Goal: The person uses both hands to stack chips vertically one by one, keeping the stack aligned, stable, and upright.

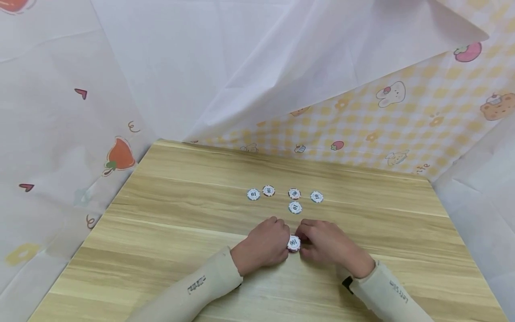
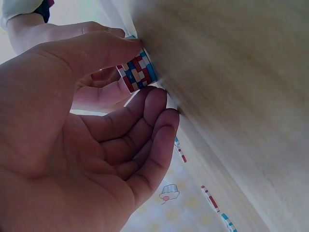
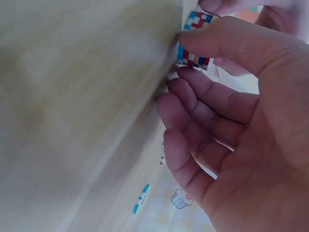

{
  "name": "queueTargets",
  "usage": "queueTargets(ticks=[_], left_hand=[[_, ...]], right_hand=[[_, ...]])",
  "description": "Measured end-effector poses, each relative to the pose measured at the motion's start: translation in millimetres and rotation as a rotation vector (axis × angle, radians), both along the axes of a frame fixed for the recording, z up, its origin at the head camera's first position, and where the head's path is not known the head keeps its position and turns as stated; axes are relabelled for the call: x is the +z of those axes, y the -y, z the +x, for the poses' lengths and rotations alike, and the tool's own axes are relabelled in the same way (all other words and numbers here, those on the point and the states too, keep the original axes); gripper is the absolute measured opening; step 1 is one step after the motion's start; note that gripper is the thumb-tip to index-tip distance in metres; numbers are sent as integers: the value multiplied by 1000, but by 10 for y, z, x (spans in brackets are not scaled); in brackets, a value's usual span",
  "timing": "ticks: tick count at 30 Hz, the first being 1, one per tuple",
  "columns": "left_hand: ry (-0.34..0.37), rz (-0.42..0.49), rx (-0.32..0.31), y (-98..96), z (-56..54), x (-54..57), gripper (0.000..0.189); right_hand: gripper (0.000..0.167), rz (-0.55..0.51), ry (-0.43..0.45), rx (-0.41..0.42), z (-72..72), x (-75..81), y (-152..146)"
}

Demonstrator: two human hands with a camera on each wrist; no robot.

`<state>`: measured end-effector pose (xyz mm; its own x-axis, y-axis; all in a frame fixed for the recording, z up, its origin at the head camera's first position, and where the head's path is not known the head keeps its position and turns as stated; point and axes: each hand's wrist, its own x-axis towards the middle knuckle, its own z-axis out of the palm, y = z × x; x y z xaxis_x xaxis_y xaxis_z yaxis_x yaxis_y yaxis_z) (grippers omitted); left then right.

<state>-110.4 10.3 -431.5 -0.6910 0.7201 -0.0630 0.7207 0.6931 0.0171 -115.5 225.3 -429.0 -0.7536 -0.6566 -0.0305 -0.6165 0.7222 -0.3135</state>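
Note:
A short stack of poker chips (image 1: 293, 243) stands on the wooden table between the two hands, with a white "100" face on top. Its edge shows layered red, blue and white bands in the left wrist view (image 2: 138, 72). From one side the left hand (image 1: 265, 243) holds the stack, thumb and curled fingers against its edge. The right hand (image 1: 327, 243) grips it from the opposite side, its thumb (image 3: 205, 41) across the bands. Beyond the hands, a "10" chip (image 1: 295, 207) lies flat. Fingertips partly hide the stack's sides.
Farther back on the table (image 1: 181, 188) lie more single chips: a "10" chip (image 1: 253, 194) beside a "100" chip (image 1: 268, 190), another "100" chip (image 1: 294, 193), and a "10" chip (image 1: 316, 197) at the right. Patterned cloth (image 1: 362, 120) hangs behind the table's back edge.

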Motion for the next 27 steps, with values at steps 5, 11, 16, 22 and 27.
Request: queueTargets(ticks=[5,11,16,22,27], left_hand=[[3,-4,-4,-2,5,15,17],[12,-2,-4,-1,2,-8,17],[3,-18,-6,0,13,7,18],[16,-8,11,-7,30,19,17],[-7,-9,9,-9,42,12,17]], right_hand=[[18,28,1,20,-72,42,-25],[18,33,-25,-43,-196,54,-94],[19,34,-27,-125,-353,22,-194],[22,3,-37,-216,-574,-17,-334],[27,-24,-41,-298,-697,-1,-410]])
